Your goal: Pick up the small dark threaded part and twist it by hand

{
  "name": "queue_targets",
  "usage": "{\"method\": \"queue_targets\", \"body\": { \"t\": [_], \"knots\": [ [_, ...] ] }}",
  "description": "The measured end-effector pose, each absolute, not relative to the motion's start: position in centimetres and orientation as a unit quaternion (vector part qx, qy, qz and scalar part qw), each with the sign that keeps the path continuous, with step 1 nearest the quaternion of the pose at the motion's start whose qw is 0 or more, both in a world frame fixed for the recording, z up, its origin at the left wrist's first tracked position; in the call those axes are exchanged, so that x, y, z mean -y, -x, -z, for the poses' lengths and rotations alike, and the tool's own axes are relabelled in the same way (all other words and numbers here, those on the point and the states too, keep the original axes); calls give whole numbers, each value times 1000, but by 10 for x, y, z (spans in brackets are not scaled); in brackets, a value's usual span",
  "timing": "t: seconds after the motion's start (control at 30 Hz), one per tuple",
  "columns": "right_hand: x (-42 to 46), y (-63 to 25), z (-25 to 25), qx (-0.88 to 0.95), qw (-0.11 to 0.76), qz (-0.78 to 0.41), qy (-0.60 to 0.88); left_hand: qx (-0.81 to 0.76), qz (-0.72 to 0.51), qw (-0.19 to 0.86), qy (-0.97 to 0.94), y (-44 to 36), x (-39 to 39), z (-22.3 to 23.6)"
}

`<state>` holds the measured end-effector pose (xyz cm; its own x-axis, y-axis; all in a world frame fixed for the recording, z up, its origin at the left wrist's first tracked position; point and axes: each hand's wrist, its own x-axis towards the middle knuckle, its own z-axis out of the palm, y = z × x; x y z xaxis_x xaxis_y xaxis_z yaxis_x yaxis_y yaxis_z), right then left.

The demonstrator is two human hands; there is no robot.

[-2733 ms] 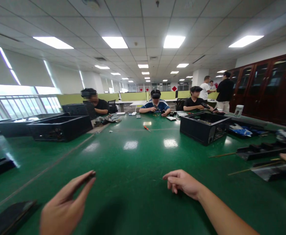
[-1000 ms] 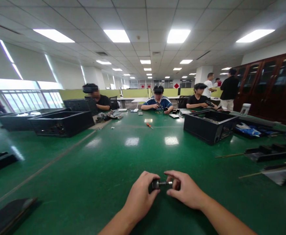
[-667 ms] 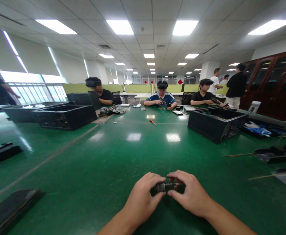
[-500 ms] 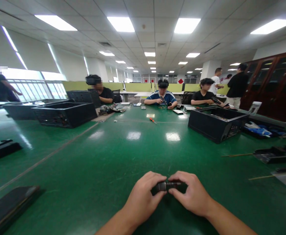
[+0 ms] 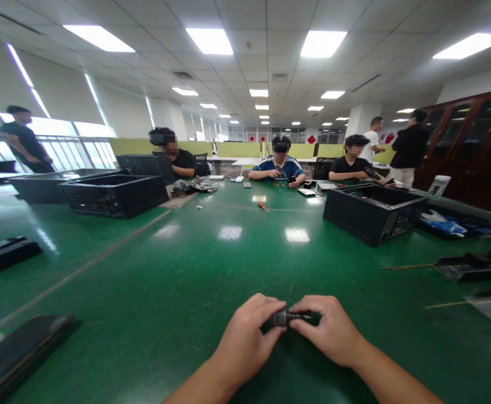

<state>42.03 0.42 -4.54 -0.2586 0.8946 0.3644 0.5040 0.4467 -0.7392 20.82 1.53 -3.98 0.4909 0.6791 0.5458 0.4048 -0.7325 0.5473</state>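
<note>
A wide green desk (image 5: 211,261) fills the view, a pale seam (image 5: 81,270) running along its left part. Three people sit along its far edge, the middle one in a blue shirt (image 5: 276,168). Dark computer cases mark the limits on both sides: one case (image 5: 138,196) stands left of the seam with others behind it, and an open-topped case (image 5: 350,220) stands to the right, its near corner jutting towards the middle. Between these two, a broad stretch of green top runs from the far edge down to the person's hands. Dark metal trays (image 5: 476,266) line the right side, with thin rods (image 5: 407,267) pointing inward. A flat black panel (image 5: 22,350) lies in the near left corner, well apart from the left arm.

The left hand (image 5: 256,331) is closed on one end of a small tool (image 5: 279,318), its arm coming in over the near edge. The right hand (image 5: 327,331) curves round the tool's ridged shaft; whether its fingers actually press on it is hard to tell. The tool lies level between the two hands, near the desk's near edge. Far ahead of it, an orange screwdriver (image 5: 262,206) rests by itself.
</note>
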Motion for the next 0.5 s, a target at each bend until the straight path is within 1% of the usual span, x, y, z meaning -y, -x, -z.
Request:
{"method": "queue_targets", "body": {
  "t": [0.27,0.5],
  "knots": [
    [-4,-420,45,754,396,-246,463,-311,-394,161,-850,-208,-14,38],
    [-4,-421,44,761,390,-239,460,-331,-386,176,-843,-207,-14,41]
  ]
}}
